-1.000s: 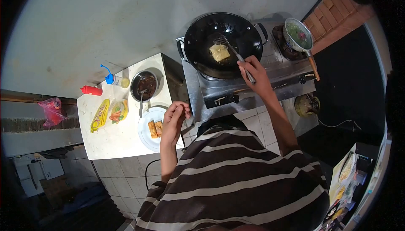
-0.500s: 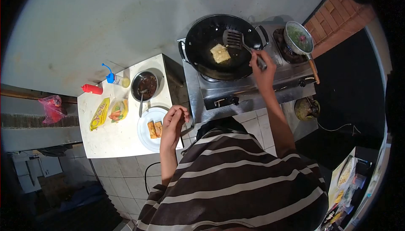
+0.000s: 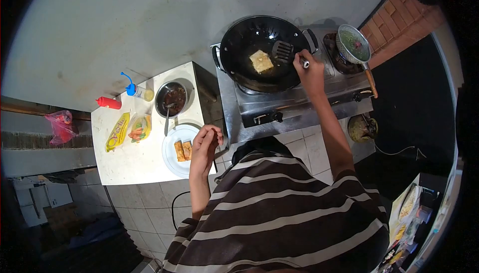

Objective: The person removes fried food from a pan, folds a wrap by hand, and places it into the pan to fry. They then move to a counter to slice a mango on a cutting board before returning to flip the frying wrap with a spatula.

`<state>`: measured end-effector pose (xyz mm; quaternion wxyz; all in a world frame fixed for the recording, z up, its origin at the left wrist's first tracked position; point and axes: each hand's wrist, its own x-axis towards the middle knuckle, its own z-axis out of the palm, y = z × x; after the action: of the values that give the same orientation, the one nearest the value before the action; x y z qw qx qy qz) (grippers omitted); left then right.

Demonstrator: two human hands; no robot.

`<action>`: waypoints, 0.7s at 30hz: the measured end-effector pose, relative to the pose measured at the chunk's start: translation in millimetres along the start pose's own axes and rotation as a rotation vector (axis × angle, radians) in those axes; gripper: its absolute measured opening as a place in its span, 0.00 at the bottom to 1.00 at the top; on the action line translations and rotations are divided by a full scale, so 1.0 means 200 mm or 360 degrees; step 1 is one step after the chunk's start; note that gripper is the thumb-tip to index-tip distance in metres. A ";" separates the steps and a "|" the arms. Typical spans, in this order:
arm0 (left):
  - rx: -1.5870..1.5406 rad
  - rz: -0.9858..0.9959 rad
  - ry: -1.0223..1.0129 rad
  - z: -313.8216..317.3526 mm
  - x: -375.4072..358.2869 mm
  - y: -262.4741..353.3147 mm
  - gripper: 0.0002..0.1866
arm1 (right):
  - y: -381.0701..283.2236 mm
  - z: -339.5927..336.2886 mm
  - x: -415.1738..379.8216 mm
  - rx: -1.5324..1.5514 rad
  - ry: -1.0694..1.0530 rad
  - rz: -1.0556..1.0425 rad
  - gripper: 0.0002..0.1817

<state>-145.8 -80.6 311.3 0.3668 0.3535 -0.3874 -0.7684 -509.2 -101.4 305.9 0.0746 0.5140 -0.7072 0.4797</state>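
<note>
My right hand (image 3: 310, 71) grips the handle of a slotted spatula (image 3: 283, 51). The spatula's dark blade is over the right side of a black wok (image 3: 249, 81), just right of a pale golden, folded square of food (image 3: 261, 61). That piece lies in the wok's bottom, apart from the blade. My left hand (image 3: 204, 146) hangs by the right edge of a white plate (image 3: 172, 168), its fingers curled in with nothing visible in them. Two browned fried rolls (image 3: 183, 150) sit side by side on the plate.
The wok stands on a steel gas stove (image 3: 299, 111). On its right burner rests a strainer (image 3: 353, 43) with a wooden handle. The white table (image 3: 129, 168) holds a metal bowl of dark sauce (image 3: 172, 98) with a spoon, a red bottle (image 3: 109, 103), a blue-capped bottle (image 3: 139, 92) and a yellow packet (image 3: 118, 132).
My right hand has turned the spatula, and its blade has moved right and slightly down, away from the piece of food. My left hand has stayed about where it was.
</note>
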 end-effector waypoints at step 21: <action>-0.0062 0.0026 0.0005 -0.04 0.00 0.00 0.12 | -0.01 0.00 0.00 -0.0198 -0.0069 -0.0092 0.05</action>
<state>-139.5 -82.8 308.7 0.3804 0.3443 -0.3747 -0.7723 -508.3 -101.4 307.9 0.1049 0.5389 -0.7219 0.4212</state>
